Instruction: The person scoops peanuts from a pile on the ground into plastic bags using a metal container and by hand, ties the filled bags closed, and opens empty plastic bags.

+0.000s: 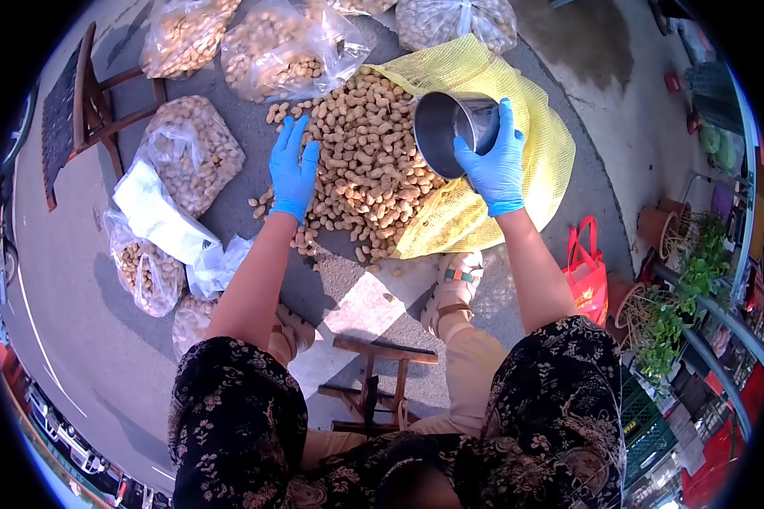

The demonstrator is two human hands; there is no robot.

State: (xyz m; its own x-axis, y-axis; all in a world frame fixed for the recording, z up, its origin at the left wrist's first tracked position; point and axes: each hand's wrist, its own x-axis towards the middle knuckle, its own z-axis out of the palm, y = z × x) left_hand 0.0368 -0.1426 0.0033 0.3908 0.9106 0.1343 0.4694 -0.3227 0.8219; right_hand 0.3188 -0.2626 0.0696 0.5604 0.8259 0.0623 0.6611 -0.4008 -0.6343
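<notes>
A heap of unshelled peanuts (365,157) spills from the mouth of a yellow mesh sack (539,161). My right hand (494,165), in a blue glove, grips a round stainless steel container (437,140), tilted with its mouth toward the heap. The container looks empty where its inside shows. At the heap's left edge is my left hand (293,174), also gloved in blue, fingers stretched out and nothing in them. Whether it touches the peanuts I cannot tell.
Plastic bags of peanuts (191,153) lie left and beyond the heap, with white plastic bags (157,212) among them. A wooden chair (85,110) stands left, and a wooden stool (378,382) is below me. A red bag (586,280) and potted plants (658,318) are at right.
</notes>
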